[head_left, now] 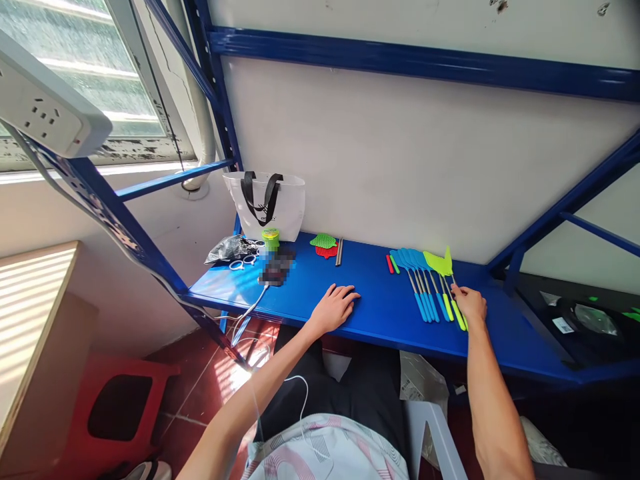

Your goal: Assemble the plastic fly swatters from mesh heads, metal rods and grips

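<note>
My left hand (334, 308) rests palm down on the blue table, fingers spread, with nothing in it. On the right, my right hand (470, 304) has its fingers closed on the metal shaft of a yellow-green fly swatter (447, 257), the rightmost in a row. Its head is tilted up from the others. Left of it lie several blue fly swatters (411, 259) side by side, handles toward me. A red and a green handle piece (395, 265) lie left of the row. Green and red leaf-shaped pieces (324, 241) sit beside thin metal rods (339, 252) at the back middle.
The blue table (380, 310) has a white bag (287, 207), a green container (271, 239), a plastic pouch (225, 249) and a cabled, blurred device (277, 267) at its left. Blue frame bars (400, 61) surround it. A red stool (117, 413) stands lower left.
</note>
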Tool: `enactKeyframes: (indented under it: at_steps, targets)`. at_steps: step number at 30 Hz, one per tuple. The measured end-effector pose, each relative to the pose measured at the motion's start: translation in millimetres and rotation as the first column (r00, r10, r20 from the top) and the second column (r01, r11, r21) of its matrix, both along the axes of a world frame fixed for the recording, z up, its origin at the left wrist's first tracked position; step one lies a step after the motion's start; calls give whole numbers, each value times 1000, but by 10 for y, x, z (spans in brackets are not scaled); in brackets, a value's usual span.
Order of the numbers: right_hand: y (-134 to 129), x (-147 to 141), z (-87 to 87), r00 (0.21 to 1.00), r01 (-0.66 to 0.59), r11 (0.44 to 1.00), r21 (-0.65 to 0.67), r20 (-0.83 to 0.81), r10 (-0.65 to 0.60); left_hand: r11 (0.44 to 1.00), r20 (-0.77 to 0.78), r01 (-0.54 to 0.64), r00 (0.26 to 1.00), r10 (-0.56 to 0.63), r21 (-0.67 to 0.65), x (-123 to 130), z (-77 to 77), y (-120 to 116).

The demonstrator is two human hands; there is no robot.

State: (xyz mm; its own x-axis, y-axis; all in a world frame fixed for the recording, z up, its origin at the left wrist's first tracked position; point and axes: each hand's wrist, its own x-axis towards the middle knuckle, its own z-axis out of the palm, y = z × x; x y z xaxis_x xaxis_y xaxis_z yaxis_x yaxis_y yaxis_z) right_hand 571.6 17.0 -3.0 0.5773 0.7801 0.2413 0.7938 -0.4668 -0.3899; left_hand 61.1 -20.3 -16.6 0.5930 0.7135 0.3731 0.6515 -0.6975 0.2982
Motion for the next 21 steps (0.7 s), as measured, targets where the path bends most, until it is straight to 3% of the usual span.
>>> enactKeyframes:
  at_steps: [4,8,18,21]
  targets:
    - [32,103,9,978,165,985,-56,-123,-171,1000,-4,-7,1000,7,-15,1,-8,1]
    - [14,156,45,966,220,972,-77,-120,-229,1000,-13,-7,1000,7,-18,-1,-14,3]
    - [124,11,72,993,108,970,-218,-17,-114,1000,-5,-16,1000,15,-14,-1,-29,3]
    - [127,-51,41,998,33,986,-163,51,-25,1000,-5,-10,1000,10,-17,-8,-23,-1]
